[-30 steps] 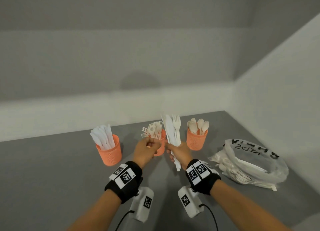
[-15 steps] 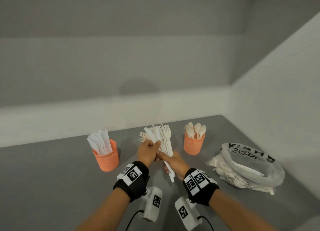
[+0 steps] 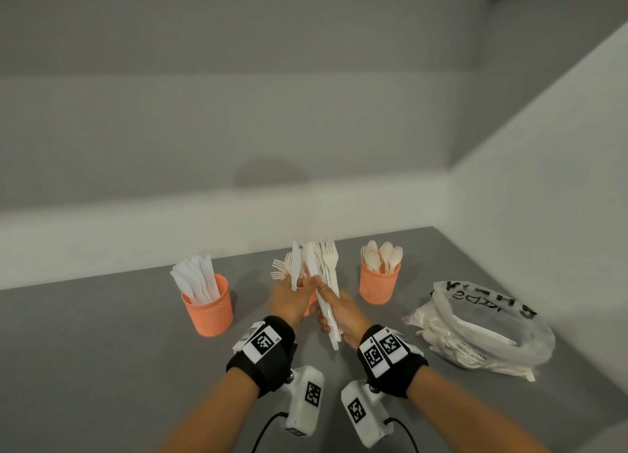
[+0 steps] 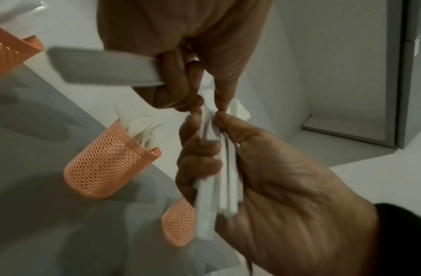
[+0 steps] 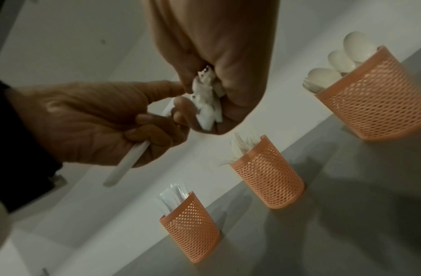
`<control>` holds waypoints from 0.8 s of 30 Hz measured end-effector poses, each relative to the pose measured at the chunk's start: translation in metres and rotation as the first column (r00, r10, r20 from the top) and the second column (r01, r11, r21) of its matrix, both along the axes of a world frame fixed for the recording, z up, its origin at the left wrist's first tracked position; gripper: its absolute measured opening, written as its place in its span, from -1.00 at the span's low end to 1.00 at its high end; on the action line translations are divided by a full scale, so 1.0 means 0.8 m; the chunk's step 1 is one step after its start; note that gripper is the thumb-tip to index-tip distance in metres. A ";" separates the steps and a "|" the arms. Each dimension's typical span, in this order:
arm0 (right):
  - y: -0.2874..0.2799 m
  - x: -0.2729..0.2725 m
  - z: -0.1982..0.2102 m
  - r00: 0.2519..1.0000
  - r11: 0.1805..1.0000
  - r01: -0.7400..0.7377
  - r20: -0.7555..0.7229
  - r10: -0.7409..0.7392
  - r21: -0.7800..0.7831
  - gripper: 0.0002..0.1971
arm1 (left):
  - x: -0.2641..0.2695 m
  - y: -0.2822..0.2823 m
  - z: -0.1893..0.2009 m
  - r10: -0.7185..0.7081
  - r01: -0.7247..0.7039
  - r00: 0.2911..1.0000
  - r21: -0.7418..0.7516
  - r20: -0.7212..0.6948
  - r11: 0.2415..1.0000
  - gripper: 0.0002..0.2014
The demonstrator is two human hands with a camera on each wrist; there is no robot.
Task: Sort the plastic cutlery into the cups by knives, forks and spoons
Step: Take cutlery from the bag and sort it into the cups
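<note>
My right hand [image 3: 328, 303] grips a bundle of white plastic cutlery [image 3: 326, 276], forks and knives pointing up, above the table in front of the middle cup. My left hand [image 3: 300, 284] holds a single white knife [image 3: 295, 266] in its curled fingers, and its thumb and forefinger touch the bundle [image 4: 216, 177]. Three orange mesh cups stand in a row: the knife cup [image 3: 207, 305] on the left, the fork cup [image 5: 268, 173] in the middle, half hidden behind my hands in the head view, and the spoon cup [image 3: 379, 282] on the right.
A crumpled clear plastic bag [image 3: 486, 330] with more white cutlery lies at the right on the grey table [image 3: 102, 350], close to the side wall. A white wall runs just behind the cups.
My left hand left the fork cup and came right to the bundle. It now holds a knife standing apart from the bundle. The right hand kept its grip and sank a little.
</note>
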State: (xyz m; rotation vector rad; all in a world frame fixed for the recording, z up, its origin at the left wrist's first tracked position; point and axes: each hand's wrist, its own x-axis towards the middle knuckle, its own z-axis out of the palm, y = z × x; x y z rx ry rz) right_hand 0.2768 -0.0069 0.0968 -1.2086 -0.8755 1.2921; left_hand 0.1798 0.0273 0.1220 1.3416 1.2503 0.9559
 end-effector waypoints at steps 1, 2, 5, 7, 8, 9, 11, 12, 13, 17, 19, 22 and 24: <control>0.001 -0.002 0.001 1.000 1.000 -0.012 0.013 0.012 0.015 -0.70 | 0.003 -0.001 -0.001 0.008 -0.008 1.000 -0.007 -0.006 1.000 -0.82; 0.001 -0.002 0.001 0.999 0.999 -0.024 0.022 0.024 0.028 -0.70 | 0.005 -0.002 0.000 0.020 -0.021 1.000 -0.014 -0.009 1.000 -0.84; -0.001 -0.001 0.001 0.997 0.998 -0.056 0.051 0.054 0.038 -0.74 | 0.008 0.001 0.002 0.066 -0.066 0.998 -0.016 -0.019 0.998 -0.88; 0.000 0.002 0.002 0.995 0.998 -0.060 0.084 0.058 0.028 -0.75 | 0.011 0.004 0.000 0.087 -0.086 0.995 0.017 -0.050 0.996 -0.84; 0.000 0.003 0.003 0.993 0.998 -0.058 0.109 0.055 0.022 -0.74 | 0.012 0.005 -0.001 0.095 -0.093 0.994 0.035 -0.062 0.995 -0.81; 0.001 0.004 0.004 0.990 0.998 -0.055 0.130 0.052 0.016 -0.73 | 0.014 0.006 -0.002 0.101 -0.098 0.993 0.045 -0.067 0.994 -0.80; 0.001 0.005 0.007 0.990 0.999 -0.054 0.134 0.053 0.006 -0.70 | 0.018 0.004 -0.005 0.094 -0.091 0.994 0.043 -0.059 0.995 -0.83; 0.001 0.006 0.007 0.990 0.998 -0.057 0.126 0.056 0.003 -0.69 | 0.019 0.002 -0.005 0.078 -0.077 0.996 0.032 -0.036 0.997 -0.87; 0.001 0.006 0.007 0.992 0.998 -0.061 0.110 0.061 0.002 -0.69 | 0.020 0.002 -0.004 0.064 -0.064 0.998 0.015 -0.005 0.998 -0.87; 0.000 0.007 0.005 0.997 0.997 -0.073 0.028 0.074 -0.036 -0.73 | 0.017 0.010 0.002 0.059 -0.056 0.996 -0.051 0.071 0.997 -0.83; 0.000 0.007 0.005 0.998 0.996 -0.058 0.009 0.059 -0.066 -0.73 | 0.013 0.016 0.006 0.105 -0.104 0.991 -0.018 0.083 0.994 -0.79; 0.001 0.010 0.004 1.000 0.995 -0.008 -0.008 0.007 -0.103 -0.78 | 0.005 0.024 0.016 0.222 -0.231 0.964 0.051 0.147 0.972 -0.82; 0.000 0.013 0.005 0.995 0.994 -0.025 -0.097 0.015 -0.103 -0.81 | -0.002 0.027 0.022 0.271 -0.286 0.946 0.068 0.178 0.956 -0.80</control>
